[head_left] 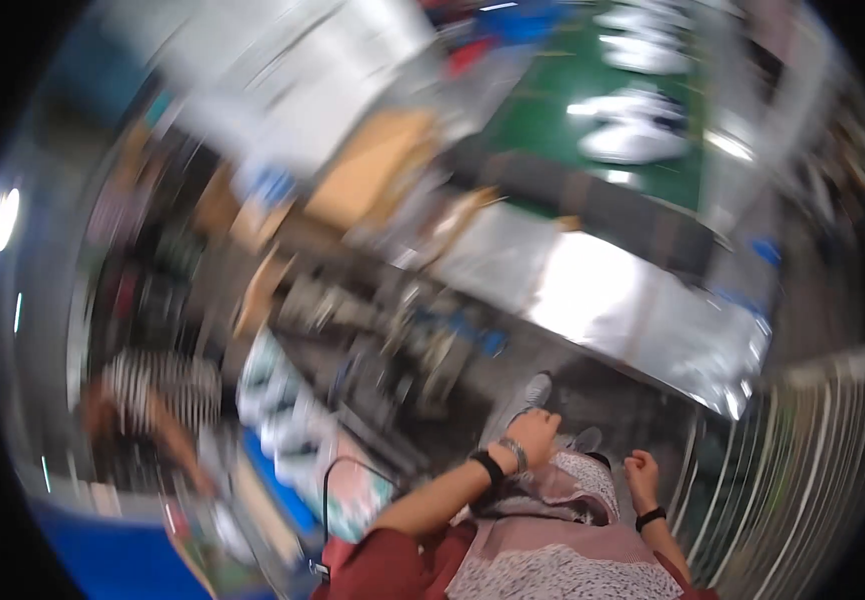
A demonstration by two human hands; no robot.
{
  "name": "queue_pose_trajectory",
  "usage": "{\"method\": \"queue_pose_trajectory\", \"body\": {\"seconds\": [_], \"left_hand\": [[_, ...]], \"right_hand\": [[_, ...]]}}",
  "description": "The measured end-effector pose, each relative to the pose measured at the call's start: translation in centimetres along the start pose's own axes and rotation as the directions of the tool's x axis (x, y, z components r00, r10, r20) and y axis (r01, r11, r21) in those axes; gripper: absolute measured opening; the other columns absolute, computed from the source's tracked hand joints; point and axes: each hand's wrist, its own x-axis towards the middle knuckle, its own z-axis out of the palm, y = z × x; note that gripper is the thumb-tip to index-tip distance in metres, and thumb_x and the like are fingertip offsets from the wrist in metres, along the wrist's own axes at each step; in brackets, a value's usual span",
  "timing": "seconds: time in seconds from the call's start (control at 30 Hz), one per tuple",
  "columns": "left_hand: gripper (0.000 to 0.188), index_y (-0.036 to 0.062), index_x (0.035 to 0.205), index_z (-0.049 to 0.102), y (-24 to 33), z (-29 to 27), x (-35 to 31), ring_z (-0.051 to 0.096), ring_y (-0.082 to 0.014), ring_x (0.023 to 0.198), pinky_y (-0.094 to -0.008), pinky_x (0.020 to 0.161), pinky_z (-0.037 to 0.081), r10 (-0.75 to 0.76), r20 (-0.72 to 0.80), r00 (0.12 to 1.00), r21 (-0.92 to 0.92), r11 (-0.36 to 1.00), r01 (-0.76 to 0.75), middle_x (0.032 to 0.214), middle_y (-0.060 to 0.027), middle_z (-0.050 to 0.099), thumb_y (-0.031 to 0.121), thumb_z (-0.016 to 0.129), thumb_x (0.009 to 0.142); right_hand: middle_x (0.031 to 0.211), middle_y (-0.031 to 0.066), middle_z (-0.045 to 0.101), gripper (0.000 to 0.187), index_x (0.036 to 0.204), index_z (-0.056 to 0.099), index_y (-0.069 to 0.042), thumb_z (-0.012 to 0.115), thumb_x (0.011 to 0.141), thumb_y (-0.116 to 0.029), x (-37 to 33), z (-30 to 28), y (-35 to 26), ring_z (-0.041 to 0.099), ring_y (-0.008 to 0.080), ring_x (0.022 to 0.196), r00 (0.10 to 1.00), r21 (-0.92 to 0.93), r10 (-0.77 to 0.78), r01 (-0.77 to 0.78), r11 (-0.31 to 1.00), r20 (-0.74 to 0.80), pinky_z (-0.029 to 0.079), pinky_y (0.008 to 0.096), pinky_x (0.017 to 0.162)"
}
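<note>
My left hand (535,433) hangs in front of my body with its fingers curled in, and I see nothing in it. A dark band and a metal bracelet circle that wrist. My right hand (641,472) is apart from it, lower and to the right, fingers loosely curled and nothing visible in them. Both hands are nearest to the pink, speckled cloth (553,555) over my front. Beyond them lies a bench end covered in shiny silver sheet (593,300), touched by neither hand. Motion blur softens the whole view.
White shoes (638,140) stand on a green conveyor belt (543,110) beyond the silver sheet. More pale shoes lie on a rack (298,440) at my left, near a person in a striped top (168,385). Brown cardboard (373,165) sits further off. Pale rails (803,480) run along the right.
</note>
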Motion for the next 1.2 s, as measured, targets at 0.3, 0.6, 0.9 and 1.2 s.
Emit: {"method": "queue_pose_trajectory", "body": {"seconds": [0.3,0.6,0.9,1.2], "left_hand": [[0.069,0.0039,0.14,0.052,-8.4,4.8,-31.8,0.059,-0.0407,0.126,-0.048,0.107,0.05,-0.835,-0.259,0.486,-0.523,0.544,0.656,0.133,-0.0244,0.062,0.032,0.08,0.083],[0.117,-0.0049,0.152,0.032,-28.5,1.6,-53.9,0.043,-0.046,0.14,-0.0466,0.117,0.041,-0.83,-0.55,0.088,-0.48,0.401,0.78,0.149,-0.0318,0.044,0.027,0.098,0.062],[0.101,0.0089,0.14,0.054,-40.5,0.0,-56.6,0.057,-0.0375,0.125,-0.0473,0.105,0.045,-0.759,-0.41,0.506,-0.43,0.65,0.626,0.135,-0.0165,0.06,0.028,0.099,0.051],[0.084,0.0011,0.116,0.064,-25.6,6.8,-55.2,0.059,-0.0347,0.106,-0.0469,0.093,0.044,-0.856,-0.403,0.324,-0.482,0.5,0.719,0.113,-0.0174,0.063,0.05,0.096,0.055]], "right_hand": [[0.098,0.0102,0.075,0.034,0.126,0.063,0.001,0.072,0.093,-0.005,5.2,12.4,-16.1,0.069,0.0138,0.081,0.721,-0.297,-0.112,0.415,0.86,0.683,0.054,0.0271,0.067],[0.101,0.0099,0.076,0.035,0.126,0.065,0.0,0.072,0.092,-0.002,-7.0,35.0,-27.1,0.072,0.0146,0.092,0.403,-0.136,-0.241,0.712,0.689,0.883,0.057,0.0299,0.082],[0.139,0.0223,0.061,0.076,0.149,0.045,0.001,0.077,0.082,-0.018,-19.1,61.3,-35.6,0.059,0.0373,0.13,-0.045,0.133,-0.281,0.944,0.302,0.959,0.047,0.0434,0.11],[0.126,0.0277,0.065,0.073,0.147,0.049,-0.003,0.077,0.084,-0.029,-22.4,82.8,-36.0,0.063,0.0423,0.118,-0.328,0.324,-0.174,0.945,-0.052,0.929,0.051,0.0481,0.101]]}}
